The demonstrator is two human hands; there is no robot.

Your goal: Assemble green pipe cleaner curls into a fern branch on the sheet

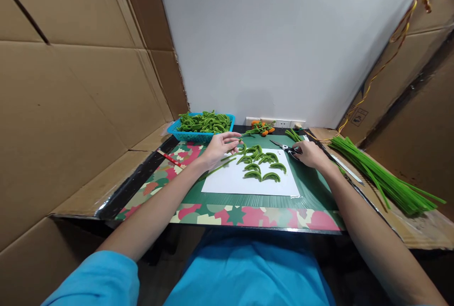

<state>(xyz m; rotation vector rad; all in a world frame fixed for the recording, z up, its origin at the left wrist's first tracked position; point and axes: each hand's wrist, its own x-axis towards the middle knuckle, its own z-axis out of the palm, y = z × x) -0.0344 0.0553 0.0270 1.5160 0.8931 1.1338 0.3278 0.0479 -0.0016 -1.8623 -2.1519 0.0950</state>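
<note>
My left hand (220, 149) is closed in a pinch above the left edge of a white paper sheet (227, 185). A small green piece shows at its fingertips, seemingly a bit of pipe cleaner. Several curved, leaf-like green pipe cleaner pieces (271, 177) lie on the paper. Straight green pipe cleaners (222, 166) lie beneath my left hand. At the right of the sheet, my right hand (310, 154) has its fingers on the dark handles of a pair of scissors (284, 147), whose blades point left and away from me. Part of the handles is hidden by the fingers.
A blue basket (191, 136) heaped with green pieces stands at the back left. Orange and green pipe cleaner flowers (264, 127) lie at the back. A bundle of long green stems (386, 173) and a white strip (345, 169) lie right. Cardboard walls (81, 83) flank the table.
</note>
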